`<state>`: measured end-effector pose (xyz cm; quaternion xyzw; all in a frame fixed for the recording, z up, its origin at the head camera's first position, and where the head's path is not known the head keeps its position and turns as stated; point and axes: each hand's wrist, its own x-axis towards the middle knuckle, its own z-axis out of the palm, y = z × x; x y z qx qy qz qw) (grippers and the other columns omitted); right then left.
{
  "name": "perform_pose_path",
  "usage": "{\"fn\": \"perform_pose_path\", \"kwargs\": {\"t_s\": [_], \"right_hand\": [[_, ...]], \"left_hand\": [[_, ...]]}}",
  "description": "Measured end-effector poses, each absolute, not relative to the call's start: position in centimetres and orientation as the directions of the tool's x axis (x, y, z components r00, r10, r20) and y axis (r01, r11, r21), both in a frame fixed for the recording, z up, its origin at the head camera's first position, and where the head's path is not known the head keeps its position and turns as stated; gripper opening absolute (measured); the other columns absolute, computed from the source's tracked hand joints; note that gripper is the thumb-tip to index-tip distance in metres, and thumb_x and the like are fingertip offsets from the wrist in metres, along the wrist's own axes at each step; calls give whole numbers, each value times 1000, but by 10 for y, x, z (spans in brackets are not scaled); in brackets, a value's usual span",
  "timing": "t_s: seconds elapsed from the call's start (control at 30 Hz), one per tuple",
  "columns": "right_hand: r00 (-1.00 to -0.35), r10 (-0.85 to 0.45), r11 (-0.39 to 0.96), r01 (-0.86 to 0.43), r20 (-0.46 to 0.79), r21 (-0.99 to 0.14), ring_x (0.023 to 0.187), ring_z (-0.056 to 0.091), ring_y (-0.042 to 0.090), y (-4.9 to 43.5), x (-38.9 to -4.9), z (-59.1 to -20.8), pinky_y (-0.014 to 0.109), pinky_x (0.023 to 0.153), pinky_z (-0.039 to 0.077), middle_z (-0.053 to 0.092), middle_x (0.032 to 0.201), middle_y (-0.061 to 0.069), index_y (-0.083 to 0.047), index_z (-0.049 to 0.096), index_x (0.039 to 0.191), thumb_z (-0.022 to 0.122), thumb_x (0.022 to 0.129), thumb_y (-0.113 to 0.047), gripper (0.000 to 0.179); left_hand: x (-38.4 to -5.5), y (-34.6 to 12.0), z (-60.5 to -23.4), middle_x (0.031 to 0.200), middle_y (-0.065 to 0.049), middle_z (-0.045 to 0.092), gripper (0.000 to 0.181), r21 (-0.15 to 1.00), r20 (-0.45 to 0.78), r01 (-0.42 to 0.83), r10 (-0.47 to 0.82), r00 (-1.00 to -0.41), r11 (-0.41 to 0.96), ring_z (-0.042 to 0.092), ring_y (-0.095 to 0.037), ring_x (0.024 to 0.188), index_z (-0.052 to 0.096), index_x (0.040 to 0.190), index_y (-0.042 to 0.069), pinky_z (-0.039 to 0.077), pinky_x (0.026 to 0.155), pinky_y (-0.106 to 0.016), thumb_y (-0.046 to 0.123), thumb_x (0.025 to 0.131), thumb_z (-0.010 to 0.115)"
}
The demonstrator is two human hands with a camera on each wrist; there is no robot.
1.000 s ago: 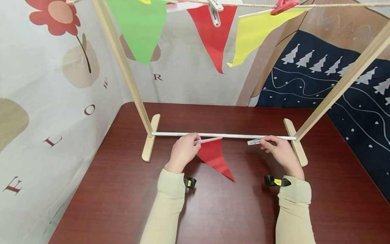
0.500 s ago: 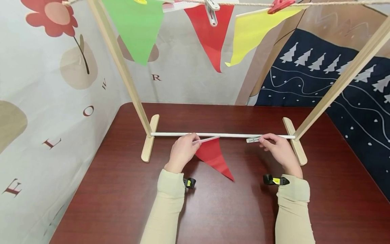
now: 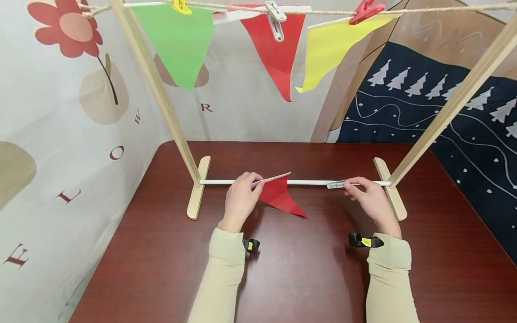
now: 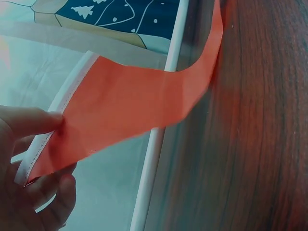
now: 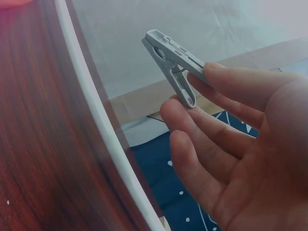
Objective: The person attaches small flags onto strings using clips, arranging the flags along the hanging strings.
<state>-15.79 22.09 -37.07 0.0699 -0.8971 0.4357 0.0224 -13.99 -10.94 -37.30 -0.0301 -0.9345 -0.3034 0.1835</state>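
My left hand (image 3: 241, 197) pinches the white top edge of a red triangular pennant (image 3: 278, 193) between thumb and fingers. In the left wrist view the pennant (image 4: 110, 106) drapes across the white crossbar (image 4: 149, 168), its tip trailing over the table. On the right, my right hand (image 3: 368, 197) holds a whitish-grey clothespin (image 3: 336, 185) by one of its arms. Seen from the right wrist, the clothespin's (image 5: 173, 60) gripping end points up and away from the hand (image 5: 231, 139), and its mouth has nothing in it.
Overhead a rope (image 3: 444, 10) carries a green pennant (image 3: 177, 45), a red one (image 3: 276, 49) and a yellow one (image 3: 331, 56), with yellow, white and red clothespins. Two wooden posts (image 3: 155, 94) on flat feet flank the white crossbar (image 3: 307, 182) on the brown table (image 3: 307, 278). Printed fabric hangs behind.
My left hand has lifted the red pennant's white edge upward a little, and its tip has risen from lower down. The head view has tilted slightly up. My right hand stays nearly still.
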Motion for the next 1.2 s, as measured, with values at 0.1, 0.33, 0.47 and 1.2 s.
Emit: {"fn": "perform_pose_path", "kwargs": {"t_s": [0.1, 0.33, 0.47, 1.2], "right_hand": [[-991, -82, 608, -136, 108, -782, 76, 62, 24, 223, -155, -369, 26, 66, 49, 68, 90, 18, -7, 62, 111, 56, 90, -36, 36], [-982, 14, 582, -144, 187, -800, 72, 61, 13, 224, -154, -359, 24, 64, 49, 67, 87, 12, -9, 62, 109, 57, 90, -37, 35], [-965, 118, 571, -127, 234, -811, 67, 59, 1, 224, -151, -350, 18, 61, 48, 64, 94, -3, -11, 65, 108, 60, 87, -38, 35], [-913, 151, 627, -208, 379, -751, 82, 54, -2, 236, -138, -307, 8, 66, 43, 60, 114, 2, -7, 68, 104, 57, 89, -34, 32]], "left_hand": [[-140, -107, -372, 88, 3, 63, 9, 549, 376, 179, -50, -925, 816, 58, -16, 81, 65, 92, 20, 49, 72, -36, 26, 86, 63], [-142, -103, -364, 90, 1, 63, 10, 556, 416, 225, -33, -909, 800, 58, -17, 84, 66, 94, 19, 49, 75, -35, 23, 86, 61], [-142, -104, -360, 91, 1, 64, 10, 564, 429, 240, -32, -903, 790, 59, -17, 88, 67, 93, 19, 49, 77, -35, 19, 86, 59], [-150, -87, -336, 95, 5, 64, 10, 513, 535, 380, 59, -843, 770, 57, -12, 88, 66, 95, 20, 50, 76, -29, 23, 87, 62]]}}
